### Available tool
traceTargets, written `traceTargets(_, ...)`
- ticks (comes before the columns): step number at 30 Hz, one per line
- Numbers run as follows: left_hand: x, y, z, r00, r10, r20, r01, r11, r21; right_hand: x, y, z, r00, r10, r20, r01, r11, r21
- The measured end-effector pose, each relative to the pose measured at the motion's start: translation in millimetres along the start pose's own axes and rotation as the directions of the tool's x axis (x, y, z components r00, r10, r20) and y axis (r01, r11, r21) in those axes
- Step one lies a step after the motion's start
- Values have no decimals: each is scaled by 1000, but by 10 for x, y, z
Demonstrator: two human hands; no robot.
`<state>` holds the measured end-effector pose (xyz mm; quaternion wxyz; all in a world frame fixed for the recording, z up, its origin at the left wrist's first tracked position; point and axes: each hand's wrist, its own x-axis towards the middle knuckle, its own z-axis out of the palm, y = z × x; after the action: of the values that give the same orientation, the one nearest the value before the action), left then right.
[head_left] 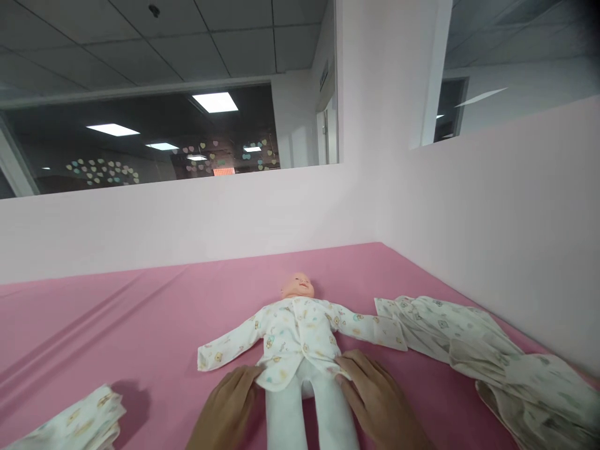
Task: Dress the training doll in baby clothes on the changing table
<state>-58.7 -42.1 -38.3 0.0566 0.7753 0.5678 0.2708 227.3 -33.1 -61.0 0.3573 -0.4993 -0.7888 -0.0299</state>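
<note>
Along 1 shirt hem [280, 377]: left hand [228, 400], right hand [377, 397] (open sheet [178, 312] beyond).

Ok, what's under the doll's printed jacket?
The doll's pale body shows only where the jacket parts at the front hem; pale legs emerge below. The chest, arms and doll's hands are covered, so I can't see them.

The doll [299, 286] lies supine — printed shirt [293, 334] on.
</note>
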Motion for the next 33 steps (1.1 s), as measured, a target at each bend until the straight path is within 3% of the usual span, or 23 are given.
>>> traceTargets(4, 210, -116, 35, 1000, 8, -24, -7, 999, 46, 236, 32, -127, 991, 7, 131, 5, 996, -90)
traceTargets(8, 632, -68, -34, 995, -97, -19, 99, 973, 209, 665, 102, -182, 983, 34, 182, 4, 978, -206)
traceTargets(12, 1093, -47, -28, 988, -134, -76, 153, 910, 386, 1062, 280, 22, 991, 75, 114, -35, 948, -316)
traceTargets(16, 1333, -78, 90, 989, -105, -107, 141, 888, 437, 1167, 501, 309, 984, 178, 16, -166, 942, -291)
traceTargets(20, 1295, -100, 159, 988, -128, -85, 152, 897, 415, 1036, 656, 381, 985, 169, 28, -164, 978, -125)
traceTargets(26, 939, -61, -9, 990, -108, 91, 98, 989, 114, 794, 792, 102, 969, 134, 207, -187, 946, 266)
traceTargets(31, 659, 9, -93, 979, -73, 190, 64, 997, 50, 662, 813, 17, 952, 86, 292, -177, 938, 298)
traceTargets(33, 570, 17, -64, 980, -58, 193, 59, 998, 3, 623, 793, 49, 959, 66, 275, -140, 955, 260)
